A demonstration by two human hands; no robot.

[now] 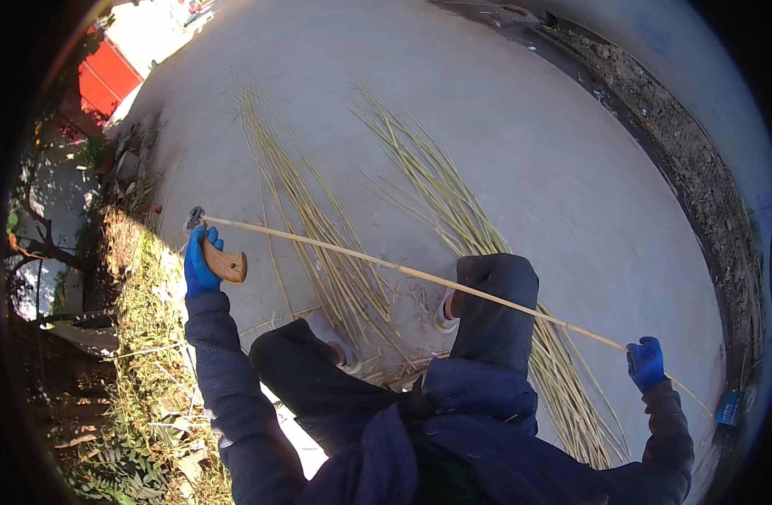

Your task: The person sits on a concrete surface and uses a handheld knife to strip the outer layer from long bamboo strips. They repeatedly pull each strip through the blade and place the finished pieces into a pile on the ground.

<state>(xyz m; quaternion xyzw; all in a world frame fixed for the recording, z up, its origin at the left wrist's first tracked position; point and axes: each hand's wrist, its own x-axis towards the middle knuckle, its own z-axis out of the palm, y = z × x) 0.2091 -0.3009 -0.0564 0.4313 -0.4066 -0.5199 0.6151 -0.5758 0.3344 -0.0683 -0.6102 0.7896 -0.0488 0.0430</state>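
Observation:
My left hand (200, 268), in a blue glove, is closed round a tool with a curved wooden handle (226, 262) and a small metal head. I cannot make out the exact kind of tool. A long, thin, pale cane (407, 271) runs from that metal head across my knees, sloping down to the right. My right hand (646, 364), also blue-gloved, grips the cane near its other end, and a thinner tip sticks out past the fingers. The fingertips of both hands are partly hidden.
A loose bundle of thin canes (318, 244) lies on the concrete ground ahead, left of centre. Another bundle (453, 198) stretches past my right leg. Dry plants and leaves (146, 337) border the left side. A dirt strip (672, 135) curves along the right, near a small blue object (727, 408).

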